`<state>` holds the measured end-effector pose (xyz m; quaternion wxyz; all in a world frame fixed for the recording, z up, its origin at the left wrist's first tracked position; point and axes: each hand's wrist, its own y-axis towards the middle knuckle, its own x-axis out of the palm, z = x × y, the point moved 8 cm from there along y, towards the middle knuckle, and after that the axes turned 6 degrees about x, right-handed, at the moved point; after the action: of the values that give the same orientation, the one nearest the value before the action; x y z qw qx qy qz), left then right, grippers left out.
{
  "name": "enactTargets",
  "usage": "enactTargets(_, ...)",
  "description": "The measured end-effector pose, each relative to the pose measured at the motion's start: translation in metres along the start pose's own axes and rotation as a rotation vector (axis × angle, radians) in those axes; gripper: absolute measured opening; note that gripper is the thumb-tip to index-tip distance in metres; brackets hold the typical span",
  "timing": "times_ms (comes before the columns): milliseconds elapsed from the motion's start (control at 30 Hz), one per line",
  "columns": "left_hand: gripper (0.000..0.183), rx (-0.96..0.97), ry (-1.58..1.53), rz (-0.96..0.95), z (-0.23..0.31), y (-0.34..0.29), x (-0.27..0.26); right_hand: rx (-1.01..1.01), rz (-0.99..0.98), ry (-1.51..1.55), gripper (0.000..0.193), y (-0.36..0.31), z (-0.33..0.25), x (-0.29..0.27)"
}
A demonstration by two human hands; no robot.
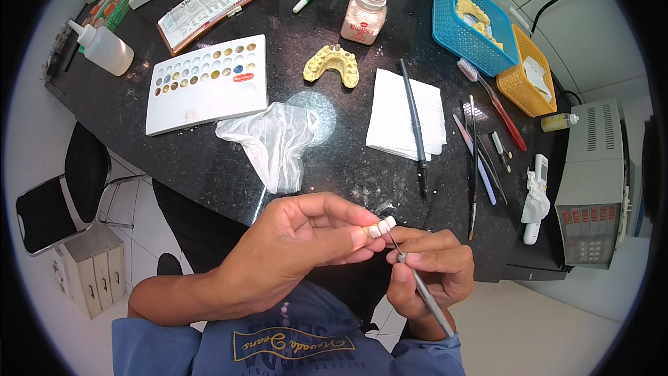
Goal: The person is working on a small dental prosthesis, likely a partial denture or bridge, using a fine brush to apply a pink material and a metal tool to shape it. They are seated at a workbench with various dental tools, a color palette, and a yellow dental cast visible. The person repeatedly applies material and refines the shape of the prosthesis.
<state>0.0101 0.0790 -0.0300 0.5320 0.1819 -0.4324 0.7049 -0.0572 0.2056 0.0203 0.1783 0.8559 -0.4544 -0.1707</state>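
My left hand (296, 237) pinches a short row of joined white tooth crowns (380, 228), like a dental bridge, between thumb and fingertips. In my right hand (438, 268) is a slim metal dental carving tool (433, 301), gripped like a pen. Its thin tip points up at the crowns, and I cannot tell whether it touches them. Both hands are close together in front of my body, just off the table's near edge. Beyond them on the table stands a yellow plaster dental model (332, 66) in a horseshoe shape.
A white palette (207, 101) and crumpled clear plastic (271, 143) lie left on the black speckled table (327, 171). A black-handled tool (415, 115) rests on folded white paper (390, 122). Brushes, a red toothbrush (497, 108), blue basket (452, 38), yellow basket (518, 84) and powder jar (363, 18) stand farther off.
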Motion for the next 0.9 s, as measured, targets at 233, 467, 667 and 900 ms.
enactTargets(233, 0.02, -0.013, 0.004, 0.002, 0.0008, -0.0001, 0.0005, 0.018, -0.001, 0.007, 0.017, 0.0001, -0.0004, 0.0003)
enactTargets(467, 0.02, -0.018, -0.006, 0.001, 0.0013, 0.0002, 0.001, -0.008, 0.003, 0.021, 0.018, -0.0008, -0.0001, -0.0004)
enactTargets(667, 0.02, -0.022, -0.012, 0.004, 0.0016, 0.0002, 0.0014, -0.003, 0.013, 0.029, 0.021, -0.0022, -0.0009, -0.0009)
enactTargets(900, 0.021, -0.02, -0.007, 0.003, 0.001, 0.0004, 0.0016, 0.01, -0.029, -0.005, 0.023, -0.0008, 0.0, 0.0019)
